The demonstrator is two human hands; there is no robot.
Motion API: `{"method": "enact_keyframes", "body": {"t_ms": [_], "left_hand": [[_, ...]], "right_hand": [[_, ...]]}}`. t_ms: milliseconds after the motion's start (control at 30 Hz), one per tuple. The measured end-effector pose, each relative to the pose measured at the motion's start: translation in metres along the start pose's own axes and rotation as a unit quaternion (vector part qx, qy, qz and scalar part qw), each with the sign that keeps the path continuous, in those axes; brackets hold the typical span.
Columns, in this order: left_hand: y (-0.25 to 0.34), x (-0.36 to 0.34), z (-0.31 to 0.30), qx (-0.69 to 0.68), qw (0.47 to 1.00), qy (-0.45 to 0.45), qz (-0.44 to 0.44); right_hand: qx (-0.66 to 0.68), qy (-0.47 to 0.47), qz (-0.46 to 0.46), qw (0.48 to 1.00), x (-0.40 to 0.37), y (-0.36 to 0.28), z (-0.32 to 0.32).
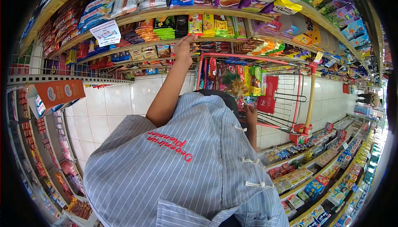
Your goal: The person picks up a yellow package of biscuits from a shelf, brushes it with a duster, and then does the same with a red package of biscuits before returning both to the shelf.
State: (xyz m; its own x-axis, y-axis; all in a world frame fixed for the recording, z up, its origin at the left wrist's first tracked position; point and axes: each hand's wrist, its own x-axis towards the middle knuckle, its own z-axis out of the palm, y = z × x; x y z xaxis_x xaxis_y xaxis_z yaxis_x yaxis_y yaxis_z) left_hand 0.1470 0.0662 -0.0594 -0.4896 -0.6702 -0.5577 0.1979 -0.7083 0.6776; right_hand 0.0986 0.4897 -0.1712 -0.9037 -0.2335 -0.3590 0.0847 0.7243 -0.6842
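My left hand (185, 49) is raised to the shelf edge, its fingers bent and apart. The fingertips are at the bottom of a red and green packet (195, 25), which stands in a row beside a yellow packet (208, 25). Low on the right, my right hand (250, 113) is closed around the handle end of a feather duster. The duster's brown and green feathers (237, 87) show in front of a shopping cart (288, 90) that holds several colourful snack packs (257, 80).
Snack shelves (141, 16) curve across the top, with a paper price sign (105, 33) on the left. An orange display box (58, 94) juts out at the left. Shelves of small boxes (315, 187) stand at the lower right. Another person (368, 99) is far off at the right.
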Motion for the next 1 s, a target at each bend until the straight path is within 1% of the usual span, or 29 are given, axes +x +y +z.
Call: {"method": "enact_keyframes", "body": {"t_ms": [133,233,333,533,700,800,867,933,1000], "left_hand": [[0.0,0.002,0.002,-0.005,1.0,0.015,0.005],[0.001,0.003,0.004,-0.001,1.0,0.02,0.009],[0.001,0.006,0.004,0.0,1.0,0.02,0.012],[-0.001,0.009,0.003,-0.006,1.0,0.015,0.016],[-0.001,0.01,0.002,-0.005,1.0,0.011,0.017],[-0.001,0.01,0.002,-0.003,1.0,0.009,0.019],[0.003,0.004,0.004,-0.003,1.0,0.006,-0.001],[0.006,-0.005,0.002,0.01,1.0,-0.001,-0.001],[0.005,-0.016,-0.004,0.026,1.0,-0.008,-0.003]], "right_hand": [[-0.006,0.0,-0.001,1.0,-0.001,-0.002,0.0],[0.024,-0.009,0.009,1.0,-0.001,-0.002,0.0],[0.02,-0.003,-0.006,1.0,-0.001,-0.002,0.0],[-0.012,-0.016,0.028,0.999,0.0,-0.003,-0.001],[-0.013,0.01,-0.009,1.0,0.003,0.006,0.003],[-0.003,-0.002,0.005,1.0,-0.003,-0.007,0.0],[0.007,0.002,0.005,1.0,-0.002,-0.006,0.001],[0.02,0.005,0.01,1.0,-0.002,-0.002,0.001],[0.025,0.016,-0.024,0.999,0.001,0.0,-0.002]]}}
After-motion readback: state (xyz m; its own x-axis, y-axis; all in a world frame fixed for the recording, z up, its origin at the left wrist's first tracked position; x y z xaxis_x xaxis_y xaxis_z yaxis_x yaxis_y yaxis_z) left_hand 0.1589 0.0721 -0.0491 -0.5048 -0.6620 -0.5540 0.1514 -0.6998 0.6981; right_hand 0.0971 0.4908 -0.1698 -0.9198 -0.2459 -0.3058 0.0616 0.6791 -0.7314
